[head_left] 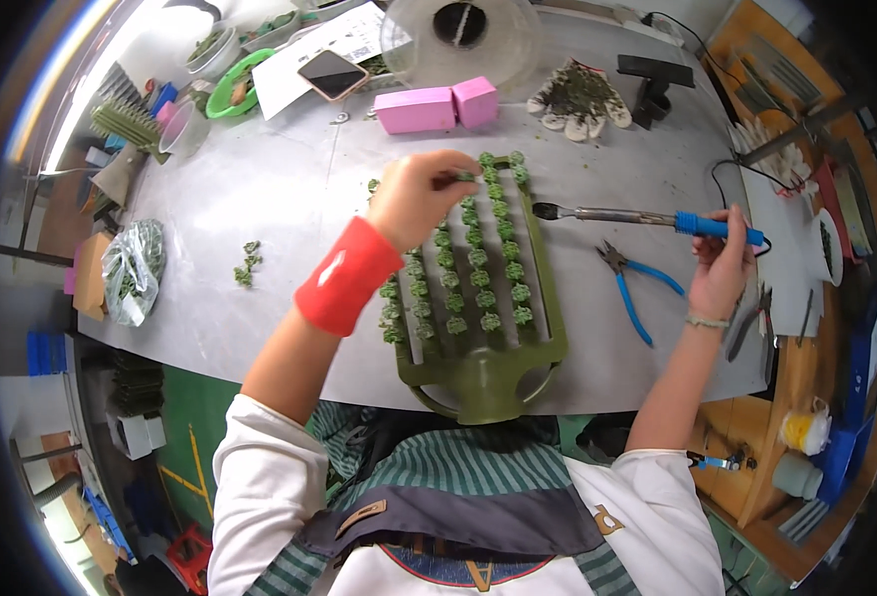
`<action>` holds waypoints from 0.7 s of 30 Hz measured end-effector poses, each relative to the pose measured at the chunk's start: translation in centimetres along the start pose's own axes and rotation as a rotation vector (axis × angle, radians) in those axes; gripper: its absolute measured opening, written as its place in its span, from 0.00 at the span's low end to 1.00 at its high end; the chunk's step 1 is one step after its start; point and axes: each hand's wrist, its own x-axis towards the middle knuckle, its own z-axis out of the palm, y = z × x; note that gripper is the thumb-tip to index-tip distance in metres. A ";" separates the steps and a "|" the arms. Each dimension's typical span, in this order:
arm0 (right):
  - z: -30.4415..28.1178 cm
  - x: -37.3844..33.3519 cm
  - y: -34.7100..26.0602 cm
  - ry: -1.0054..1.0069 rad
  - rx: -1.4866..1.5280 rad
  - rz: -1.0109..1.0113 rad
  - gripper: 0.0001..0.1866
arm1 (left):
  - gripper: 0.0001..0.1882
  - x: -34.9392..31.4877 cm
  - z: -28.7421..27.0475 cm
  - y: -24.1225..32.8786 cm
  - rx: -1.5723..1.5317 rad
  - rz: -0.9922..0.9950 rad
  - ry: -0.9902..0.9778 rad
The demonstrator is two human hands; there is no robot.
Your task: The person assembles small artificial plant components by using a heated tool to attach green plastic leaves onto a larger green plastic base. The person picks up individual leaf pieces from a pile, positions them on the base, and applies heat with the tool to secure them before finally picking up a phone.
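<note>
An olive-green slotted rack [556, 333] lies in front of me, bearing rows of small green succulent-like rosettes [490, 323]. My left hand [421, 199], with a red band on its wrist, is over the rack's far part. Its fingers are pinched on a small green rosette [466, 178], partly hidden by the fingertips. To the right, my right hand [722, 273] grips a soldering iron [622, 216] by its blue handle. The iron's blackened tip points left and stands just beside the rack's right edge, apart from the rosettes.
Blue-handled pliers [640, 288] lie right of the rack; more pliers [756, 323] lie farther right. Loose rosettes [248, 264] and a plastic bag [135, 270] are on the left. Pink blocks [415, 110], a phone [332, 74], a soiled glove [580, 99] and a black stand [654, 89] sit behind.
</note>
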 end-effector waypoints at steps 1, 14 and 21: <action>-0.1 0.1 0.2 -0.019 0.010 -0.001 0.15 | 0.10 0.4 1.3 1.2 0.078 0.023 -0.019; 0.7 0.0 2.5 -0.092 0.058 0.010 0.14 | 0.11 3.0 8.3 0.1 0.487 0.191 0.126; -0.7 0.5 1.3 0.052 -0.021 -0.018 0.15 | 0.14 2.4 7.6 -1.3 0.594 0.256 0.182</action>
